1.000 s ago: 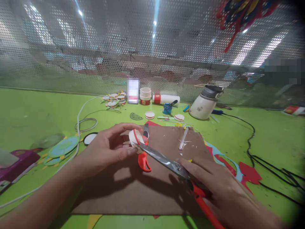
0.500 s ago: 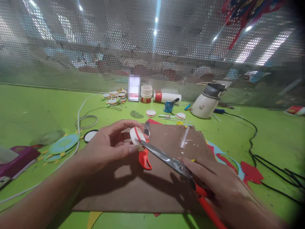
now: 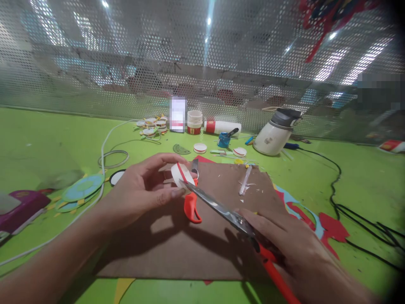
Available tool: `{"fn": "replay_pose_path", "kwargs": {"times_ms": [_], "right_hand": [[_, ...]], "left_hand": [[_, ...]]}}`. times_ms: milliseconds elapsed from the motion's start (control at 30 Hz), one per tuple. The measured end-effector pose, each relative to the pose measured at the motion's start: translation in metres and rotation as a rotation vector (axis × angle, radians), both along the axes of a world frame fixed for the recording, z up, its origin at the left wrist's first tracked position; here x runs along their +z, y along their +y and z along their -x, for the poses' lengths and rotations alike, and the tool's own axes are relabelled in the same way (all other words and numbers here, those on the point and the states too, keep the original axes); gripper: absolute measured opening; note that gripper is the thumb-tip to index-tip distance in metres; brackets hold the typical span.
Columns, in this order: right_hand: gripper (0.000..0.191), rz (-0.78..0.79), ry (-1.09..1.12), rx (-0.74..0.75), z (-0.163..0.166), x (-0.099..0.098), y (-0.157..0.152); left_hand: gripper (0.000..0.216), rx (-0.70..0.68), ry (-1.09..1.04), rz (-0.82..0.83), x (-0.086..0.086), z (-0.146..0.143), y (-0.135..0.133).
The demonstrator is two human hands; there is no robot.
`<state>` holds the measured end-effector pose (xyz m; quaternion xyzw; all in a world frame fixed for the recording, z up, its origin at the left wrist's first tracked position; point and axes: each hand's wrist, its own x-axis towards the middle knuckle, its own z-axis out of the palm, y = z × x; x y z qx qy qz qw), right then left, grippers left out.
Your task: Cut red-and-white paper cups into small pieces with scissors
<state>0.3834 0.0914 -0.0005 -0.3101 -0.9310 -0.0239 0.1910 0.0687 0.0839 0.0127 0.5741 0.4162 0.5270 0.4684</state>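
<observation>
My left hand [image 3: 148,179] grips a short white paper cup bottom [image 3: 179,175] with a red stripe, tilted between thumb and fingers. Large scissors [image 3: 221,207] with red handles are held in my right hand [image 3: 281,240]. Their blade tips touch the near side of the cup bottom, and the blades look nearly closed. Beneath the cup bottom, another tool with an orange-red loop handle [image 3: 191,208] lies on a brown cardboard sheet [image 3: 202,249]; my left hand and the cup bottom partly cover it.
Farther back stand a phone [image 3: 177,115], stacked paper cups [image 3: 194,122], a cup on its side [image 3: 226,128], a blue jar [image 3: 223,140] and a white bottle [image 3: 272,137]. A glue stick [image 3: 245,180] lies on the cardboard. A white cable [image 3: 103,162] runs left, a black cord [image 3: 333,190] right.
The cup bottom has turned slightly in my left hand, and more of its white wall faces me. The scissors stay against it with little movement.
</observation>
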Motion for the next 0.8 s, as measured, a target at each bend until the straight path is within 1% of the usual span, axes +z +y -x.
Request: {"fn": "replay_pose_path", "kwargs": {"times_ms": [167, 300, 467, 667, 800], "right_hand": [[0.046, 0.025, 0.0, 0.0, 0.002, 0.004, -0.001], [0.051, 0.046, -0.008, 0.012, -0.001, 0.003, -0.001], [0.058, 0.076, -0.02, 0.016, -0.006, 0.0, 0.001], [0.049, 0.097, -0.002, -0.004, 0.004, 0.007, -0.002], [0.043, 0.099, -0.014, -0.03, 0.006, 0.009, -0.003]], "left_hand": [[0.037, 0.04, 0.043, -0.03, 0.003, -0.001, -0.002], [0.04, 0.018, 0.017, -0.021, 0.004, -0.001, -0.002], [0.041, 0.043, 0.024, -0.067, 0.006, -0.002, -0.002], [0.039, 0.041, 0.012, -0.086, 0.005, -0.003, -0.002], [0.038, 0.075, 0.027, -0.091, 0.004, -0.005, -0.002]]}}
